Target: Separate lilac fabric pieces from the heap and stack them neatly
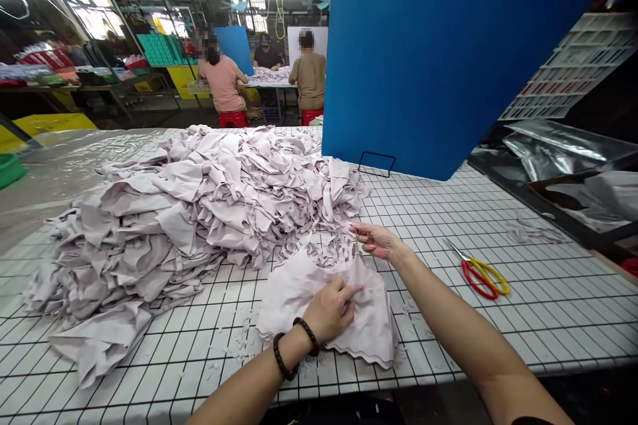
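**Just nearer than the heaped pile (239, 199): pale cloth piece (376, 309) under left hand (331, 309), slim strip (355, 244) pinched in right hand (377, 241)**

Beneath the pile and reaching well out to its right, a broad white table (573, 292) with a black grid. On it, the pile itself, of crumpled pale lilac cloth, loose edges hanging every way. Behind the pile's right end and on past it, a tall blue board (423, 66), upright but slightly tilted. Far beyond the pile, three people at another table: one in a pink top (223, 80), one in brown (312, 73), one in dark clothing (266, 53).

Just nearer than the pile's right end, the cloth piece, spread out with a wavy near edge. On top of it, the left hand, index finger extended, others curled; impossible to tell whether gripping a fold underneath. Close to the pile's right end, the right hand, thumb and fingertips closed on the slim strip at the cloth's far edge; material too small to make out.

Well to the right of the pile, scissors (473, 262) with one red and one yellow handle. Nearer than the pile, two dark beaded bands (280, 362) around the left wrist. Just in front of the pile, scattered tiny snippets (239, 345).
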Demonstrator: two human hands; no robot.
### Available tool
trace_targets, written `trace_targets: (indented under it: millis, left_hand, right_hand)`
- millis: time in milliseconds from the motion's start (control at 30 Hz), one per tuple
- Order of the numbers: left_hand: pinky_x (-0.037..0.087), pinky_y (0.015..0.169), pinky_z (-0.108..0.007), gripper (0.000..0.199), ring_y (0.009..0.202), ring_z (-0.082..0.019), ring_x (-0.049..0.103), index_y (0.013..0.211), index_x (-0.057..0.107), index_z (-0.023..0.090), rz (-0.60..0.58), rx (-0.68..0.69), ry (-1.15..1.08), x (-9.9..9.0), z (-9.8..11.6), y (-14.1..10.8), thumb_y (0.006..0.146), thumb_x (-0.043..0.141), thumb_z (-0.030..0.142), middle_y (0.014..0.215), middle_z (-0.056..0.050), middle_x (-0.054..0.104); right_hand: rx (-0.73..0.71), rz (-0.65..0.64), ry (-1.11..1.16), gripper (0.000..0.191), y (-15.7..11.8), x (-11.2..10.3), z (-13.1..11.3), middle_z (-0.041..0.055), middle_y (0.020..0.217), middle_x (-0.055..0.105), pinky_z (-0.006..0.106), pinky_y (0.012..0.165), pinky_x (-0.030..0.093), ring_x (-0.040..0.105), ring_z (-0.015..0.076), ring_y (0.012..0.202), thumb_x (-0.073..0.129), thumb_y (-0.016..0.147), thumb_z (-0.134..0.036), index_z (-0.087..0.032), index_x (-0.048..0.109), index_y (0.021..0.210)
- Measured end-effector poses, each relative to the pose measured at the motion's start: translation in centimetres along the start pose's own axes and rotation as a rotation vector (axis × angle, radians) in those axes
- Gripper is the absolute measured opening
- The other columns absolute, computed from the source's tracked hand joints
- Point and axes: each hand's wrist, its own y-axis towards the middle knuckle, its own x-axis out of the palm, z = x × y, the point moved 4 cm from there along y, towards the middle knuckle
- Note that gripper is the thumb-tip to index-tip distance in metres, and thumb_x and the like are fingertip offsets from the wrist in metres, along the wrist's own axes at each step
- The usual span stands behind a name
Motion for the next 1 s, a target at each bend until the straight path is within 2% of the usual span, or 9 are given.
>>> trace_targets:
  millis: [333, 433, 533, 633, 700, 800, 867, 967, 1000]
  left_hand:
    - [0.046, 0.07, -0.027, 0.037, 0.081, -0.016, 0.053, 0.127, 0.047, 0.028, 0.011, 0.007, 0.022, -0.1, -0.1, -0.1, 0.091, 0.039, 0.023, 0.09, -0.004, 0.05]
    - [0.046, 0.07, -0.027, 0.037, 0.081, -0.016, 0.053, 0.126, 0.048, 0.028, 0.022, 0.006, 0.024, 0.0, -0.1, -0.1, 0.091, 0.039, 0.024, 0.09, -0.004, 0.05]
    - [0.045, 0.07, -0.026, 0.036, 0.081, -0.016, 0.053, 0.125, 0.05, 0.028, 0.029, 0.0, 0.02, 0.0, -0.2, -0.1, 0.091, 0.039, 0.025, 0.09, -0.004, 0.05]
    - [0.045, 0.069, -0.026, 0.034, 0.08, -0.015, 0.053, 0.124, 0.051, 0.028, 0.025, -0.006, 0.004, 0.0, -0.2, -0.1, 0.091, 0.039, 0.026, 0.091, -0.004, 0.051]
    - [0.044, 0.069, -0.025, 0.034, 0.08, -0.015, 0.053, 0.124, 0.05, 0.029, 0.019, -0.006, -0.009, -0.1, -0.2, -0.1, 0.091, 0.039, 0.027, 0.092, -0.004, 0.051]
    - [0.044, 0.07, -0.025, 0.034, 0.08, -0.015, 0.053, 0.123, 0.05, 0.028, 0.014, -0.011, -0.018, -0.2, -0.1, -0.1, 0.091, 0.04, 0.027, 0.092, -0.004, 0.05]
    - [0.044, 0.07, -0.025, 0.034, 0.08, -0.015, 0.053, 0.123, 0.051, 0.029, 0.015, -0.019, -0.022, -0.2, 0.0, -0.1, 0.091, 0.04, 0.027, 0.092, -0.003, 0.05]
    - [0.044, 0.071, -0.025, 0.034, 0.079, -0.015, 0.053, 0.123, 0.051, 0.03, 0.02, -0.025, -0.026, -0.2, 0.1, -0.1, 0.091, 0.04, 0.027, 0.091, -0.003, 0.05]
    - [0.044, 0.071, -0.025, 0.034, 0.079, -0.015, 0.053, 0.123, 0.051, 0.03, 0.022, -0.026, -0.029, -0.2, 0.1, -0.2, 0.09, 0.04, 0.027, 0.091, -0.003, 0.05]
  right_hand:
    - [-0.118, 0.028, -0.088, 0.014, 2.5, 0.9, -4.8, 0.0026, 0.092, 0.065, 0.012, 0.027, 0.021, 0.04, 0.0023, 0.043, 0.062, 0.076, -0.015, -0.017, 0.053, 0.087]
    - [-0.171, 0.038, -0.196, 0.012, 2.6, 1.3, -5.7, 0.0017, 0.078, 0.065, 0.013, 0.031, 0.028, 0.045, 0.0045, 0.045, 0.061, 0.078, -0.019, -0.016, 0.053, 0.086]
    - [-0.115, 0.07, -0.304, 0.007, 2.4, 0.7, -5.5, -0.0038, 0.055, 0.053, 0.014, 0.036, 0.033, 0.044, 0.0059, 0.042, 0.056, 0.078, -0.016, -0.017, 0.051, 0.082]
    - [-0.013, 0.052, -0.389, 0.009, 2.0, -0.5, -4.5, -0.0072, 0.047, 0.044, 0.014, 0.031, 0.022, 0.031, 0.0037, 0.034, 0.057, 0.074, -0.011, -0.016, 0.051, 0.08]
    - [0.057, 0.056, -0.551, 0.009, 1.5, -1.4, -3.7, -0.0068, 0.045, 0.044, 0.015, 0.029, 0.012, 0.024, 0.0022, 0.031, 0.061, 0.072, -0.013, -0.015, 0.053, 0.075]
    - [0.13, 0.069, -0.792, 0.016, 0.4, -2.1, -2.9, -0.0051, 0.039, 0.044, 0.017, 0.029, 0.007, 0.023, 0.0022, 0.029, 0.069, 0.068, -0.019, -0.014, 0.054, 0.065]
    - [0.131, -0.035, -0.804, 0.018, -0.3, -1.6, -2.7, -0.0035, 0.041, 0.047, 0.018, 0.03, 0.009, 0.025, 0.0026, 0.03, 0.072, 0.067, -0.025, -0.011, 0.059, 0.069]
    - [0.039, -0.262, -0.673, 0.032, -1.1, -0.5, -3.1, -0.0046, 0.049, 0.05, 0.017, 0.032, 0.013, 0.023, 0.0014, 0.033, 0.068, 0.073, -0.037, -0.013, 0.064, 0.092]
    - [-0.003, -0.274, -0.62, 0.034, -1.2, -0.4, -3.3, -0.0058, 0.049, 0.048, 0.016, 0.033, 0.013, 0.021, 0.0011, 0.033, 0.064, 0.075, -0.039, -0.014, 0.063, 0.098]
